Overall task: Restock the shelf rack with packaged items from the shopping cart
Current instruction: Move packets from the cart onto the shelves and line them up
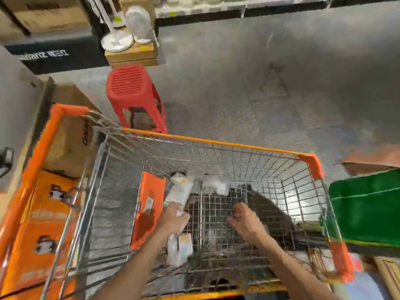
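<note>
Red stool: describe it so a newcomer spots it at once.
Find the orange-trimmed wire shopping cart. Just beyond its far rail stands the red plastic stool. Unlike the white fans behind, it has a red slotted seat.

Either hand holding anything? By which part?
Left hand grips the pale packet by its near end; right hand looks empty, though blurred.

Head camera looks steeply down into nearby shopping cart point(216, 142).
</note>
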`<state>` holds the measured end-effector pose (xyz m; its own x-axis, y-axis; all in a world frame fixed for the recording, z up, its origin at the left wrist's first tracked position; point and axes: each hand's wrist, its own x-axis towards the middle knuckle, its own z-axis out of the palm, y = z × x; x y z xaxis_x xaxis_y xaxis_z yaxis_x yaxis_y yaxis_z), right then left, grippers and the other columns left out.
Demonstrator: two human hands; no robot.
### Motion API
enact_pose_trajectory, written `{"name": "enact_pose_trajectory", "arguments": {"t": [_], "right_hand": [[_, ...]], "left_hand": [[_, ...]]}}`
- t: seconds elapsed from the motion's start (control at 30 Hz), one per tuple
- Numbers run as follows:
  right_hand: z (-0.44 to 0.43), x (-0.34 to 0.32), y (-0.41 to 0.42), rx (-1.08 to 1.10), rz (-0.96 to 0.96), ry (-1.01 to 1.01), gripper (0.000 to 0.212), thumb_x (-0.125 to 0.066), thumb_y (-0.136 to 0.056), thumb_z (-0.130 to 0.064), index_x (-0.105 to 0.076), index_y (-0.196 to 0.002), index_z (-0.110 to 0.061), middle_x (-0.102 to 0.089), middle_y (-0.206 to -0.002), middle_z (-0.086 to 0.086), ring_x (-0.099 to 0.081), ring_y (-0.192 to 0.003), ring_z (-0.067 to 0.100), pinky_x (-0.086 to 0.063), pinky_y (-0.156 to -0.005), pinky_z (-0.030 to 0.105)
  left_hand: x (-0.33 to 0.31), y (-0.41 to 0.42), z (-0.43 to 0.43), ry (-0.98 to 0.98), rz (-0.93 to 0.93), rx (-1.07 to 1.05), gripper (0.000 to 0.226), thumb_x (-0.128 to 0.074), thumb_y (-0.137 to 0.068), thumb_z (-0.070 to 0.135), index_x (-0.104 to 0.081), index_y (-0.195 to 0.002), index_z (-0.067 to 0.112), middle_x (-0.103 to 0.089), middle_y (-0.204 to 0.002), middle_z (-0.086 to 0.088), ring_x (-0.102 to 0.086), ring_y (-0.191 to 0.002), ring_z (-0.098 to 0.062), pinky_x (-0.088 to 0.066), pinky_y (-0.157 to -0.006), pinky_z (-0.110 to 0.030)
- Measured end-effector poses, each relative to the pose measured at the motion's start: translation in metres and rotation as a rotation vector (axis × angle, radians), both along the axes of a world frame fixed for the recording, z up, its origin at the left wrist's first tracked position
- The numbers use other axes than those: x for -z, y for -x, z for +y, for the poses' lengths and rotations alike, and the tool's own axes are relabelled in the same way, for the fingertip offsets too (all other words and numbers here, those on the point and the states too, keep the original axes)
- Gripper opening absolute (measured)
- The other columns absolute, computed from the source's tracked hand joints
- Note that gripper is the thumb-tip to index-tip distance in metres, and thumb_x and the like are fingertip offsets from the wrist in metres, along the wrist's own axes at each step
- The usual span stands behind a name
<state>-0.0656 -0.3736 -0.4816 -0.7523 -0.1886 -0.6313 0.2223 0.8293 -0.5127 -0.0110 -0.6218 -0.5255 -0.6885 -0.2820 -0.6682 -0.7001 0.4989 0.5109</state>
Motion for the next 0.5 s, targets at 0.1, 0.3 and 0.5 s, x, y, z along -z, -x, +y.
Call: {"name": "enact_pose_trajectory", "arguments": {"t": [0.1, 0.3, 0.5], "right_hand": [[-0.009, 0.043, 0.052, 0.037, -0.104, -0.019, 0.036, -0.067, -0.086, -0.023, -0.048, -0.116, -0.013, -0.063, -0.110, 0.002, -0.061, -0.089, 0.018, -0.052, -0.075, 0.031], [-0.034, 0.116, 0.117, 0.031, -0.178, -0.078, 0.041, -0.060, -0.089, -0.025, -0.047, -0.126, -0.012, -0.065, -0.112, 0.007, -0.065, -0.094, 0.024, -0.054, -0.082, 0.038], [-0.077, 0.174, 0.142, -0.564, 0.008, -0.262, 0.070, -0.051, -0.093, -0.011, -0.014, -0.152, -0.022, -0.005, -0.161, 0.004, -0.011, -0.146, 0.030, -0.023, -0.115, 0.046]], "left_hand": [[0.048, 0.041, -0.021, -0.059, -0.112, -0.159, 0.048, -0.078, -0.071, 0.019, -0.064, -0.108, -0.008, -0.067, -0.106, -0.025, -0.067, -0.076, -0.005, -0.046, -0.064, -0.018], [0.091, 0.098, -0.049, 0.114, -0.189, -0.152, 0.067, -0.068, -0.077, 0.042, -0.050, -0.135, 0.013, -0.053, -0.135, -0.012, -0.051, -0.123, -0.032, -0.044, -0.103, -0.043], [0.137, 0.133, -0.056, 0.259, -0.208, -0.025, 0.070, -0.067, -0.084, 0.031, -0.036, -0.145, 0.018, -0.041, -0.146, -0.013, -0.036, -0.135, -0.032, -0.031, -0.109, -0.038]]}}
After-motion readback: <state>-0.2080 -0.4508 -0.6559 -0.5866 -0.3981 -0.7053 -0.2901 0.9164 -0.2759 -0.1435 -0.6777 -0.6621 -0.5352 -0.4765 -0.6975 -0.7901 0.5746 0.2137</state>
